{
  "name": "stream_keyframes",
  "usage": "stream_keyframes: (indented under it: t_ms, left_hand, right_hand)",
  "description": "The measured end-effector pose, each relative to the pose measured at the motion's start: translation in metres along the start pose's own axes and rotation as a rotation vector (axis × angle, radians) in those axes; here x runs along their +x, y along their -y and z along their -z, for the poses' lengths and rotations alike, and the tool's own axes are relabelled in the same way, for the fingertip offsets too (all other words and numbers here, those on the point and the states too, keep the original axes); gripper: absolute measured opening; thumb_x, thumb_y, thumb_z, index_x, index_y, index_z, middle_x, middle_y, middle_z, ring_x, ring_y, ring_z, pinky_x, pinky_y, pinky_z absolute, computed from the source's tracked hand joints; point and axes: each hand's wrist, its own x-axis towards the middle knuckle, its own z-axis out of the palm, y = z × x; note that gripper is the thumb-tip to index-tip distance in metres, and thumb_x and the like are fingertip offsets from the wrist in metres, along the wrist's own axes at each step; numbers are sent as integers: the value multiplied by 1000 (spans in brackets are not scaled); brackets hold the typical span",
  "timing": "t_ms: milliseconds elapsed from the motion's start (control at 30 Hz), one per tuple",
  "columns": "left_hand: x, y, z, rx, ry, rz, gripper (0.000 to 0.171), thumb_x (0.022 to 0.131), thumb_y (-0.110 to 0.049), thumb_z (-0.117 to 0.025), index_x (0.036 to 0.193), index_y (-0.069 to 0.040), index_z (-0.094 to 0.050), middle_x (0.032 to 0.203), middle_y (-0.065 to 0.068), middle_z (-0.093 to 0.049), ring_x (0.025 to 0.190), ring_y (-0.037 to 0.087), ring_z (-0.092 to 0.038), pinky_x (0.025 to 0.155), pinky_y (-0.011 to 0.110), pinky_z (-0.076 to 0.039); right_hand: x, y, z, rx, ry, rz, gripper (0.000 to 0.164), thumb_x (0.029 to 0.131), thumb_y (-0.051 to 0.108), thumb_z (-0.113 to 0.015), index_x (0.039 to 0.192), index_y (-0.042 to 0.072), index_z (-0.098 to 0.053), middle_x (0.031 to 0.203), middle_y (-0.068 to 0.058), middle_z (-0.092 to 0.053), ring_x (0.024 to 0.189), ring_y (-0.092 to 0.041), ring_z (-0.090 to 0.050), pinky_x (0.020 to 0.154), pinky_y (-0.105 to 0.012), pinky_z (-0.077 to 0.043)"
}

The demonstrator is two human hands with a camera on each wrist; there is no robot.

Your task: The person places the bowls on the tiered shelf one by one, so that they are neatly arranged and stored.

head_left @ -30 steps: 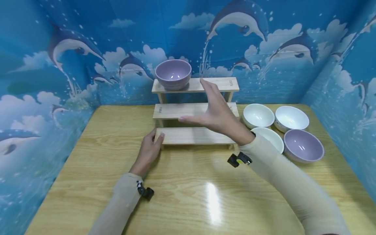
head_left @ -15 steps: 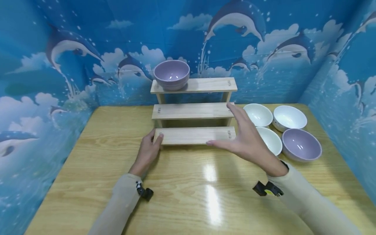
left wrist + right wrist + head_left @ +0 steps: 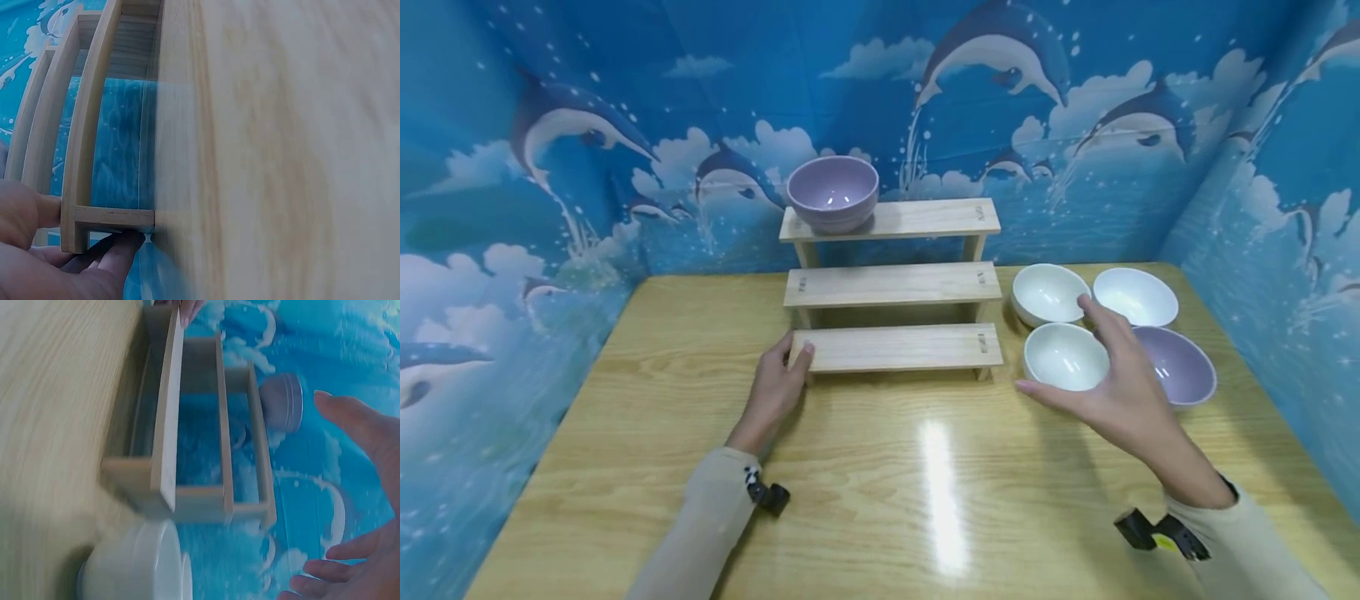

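Note:
My left hand grips the left end of the lowest step of a three-step wooden shelf, thumb on top and fingers at the side and below. My right hand is spread wide, thumb apart from the fingers, over the near white bowl. Nothing is in its grasp. In the right wrist view that hand's thumb and fingers stand apart, with white bowls below. On the top step's left side sits a purple bowl; the two lower steps hold nothing.
Behind the near bowl stand another white bowl and a white bowl at the far right. A second purple bowl is partly hidden by my right hand. A dolphin-print backdrop borders the wooden table.
My right hand has moved from in front of the shelf rightward and toward me, to the white bowls, staying spread. The left hand has kept its grip on the lowest step.

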Motion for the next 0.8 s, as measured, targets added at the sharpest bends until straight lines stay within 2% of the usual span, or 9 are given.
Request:
stream_keyframes:
  t_ms: [233,400,467,600,700,800]
  left_hand:
    - [0,0,-1,1,-3,17,64,108,-36,-47,160,-6,-25,164,15,-27,151,32,-25,123,46,-23]
    - [1,-1,-2,15,-5,27,63,108,-36,-47,160,-8,-26,164,13,-27,151,31,-25,123,46,-23]
    - [1,-1,-2,19,-8,23,64,108,-36,-47,160,-6,-25,164,14,-26,151,31,-25,124,46,-23]
    - [1,-2,-1,22,-7,19,65,108,-37,-47,160,-5,-24,164,15,-25,150,33,-25,124,46,-22]
    - [1,-1,0,19,0,23,67,108,-39,-47,160,-4,-23,165,16,-24,151,34,-25,124,47,-22]
    - [0,-1,1,15,10,23,69,108,-40,-47,160,-3,-21,165,17,-23,151,35,-24,124,47,-21]
  right_hand:
    - [-11,-29,19,-26,-24,-83,121,70,28,-95,161,4,-20,159,-30,-27,135,-56,-33,97,-77,-34]
    - [-16,-49,28,-90,-99,-138,121,69,27,-95,160,2,-20,154,-36,-30,128,-57,-36,90,-72,-35]
    - [-15,-57,31,-94,-139,-139,117,66,25,-97,159,4,-28,149,-34,-37,126,-52,-38,88,-64,-37]
    - [-17,-71,37,-110,-170,-175,116,65,24,-97,158,1,-30,146,-35,-39,124,-52,-39,83,-60,-38]
    - [-20,-80,43,-130,-163,-232,120,68,28,-95,159,-2,-22,149,-39,-33,127,-57,-36,83,-68,-38]
    - [-22,-88,48,-123,-137,-298,121,73,32,-92,161,2,-14,153,-39,-26,133,-60,-31,89,-75,-36]
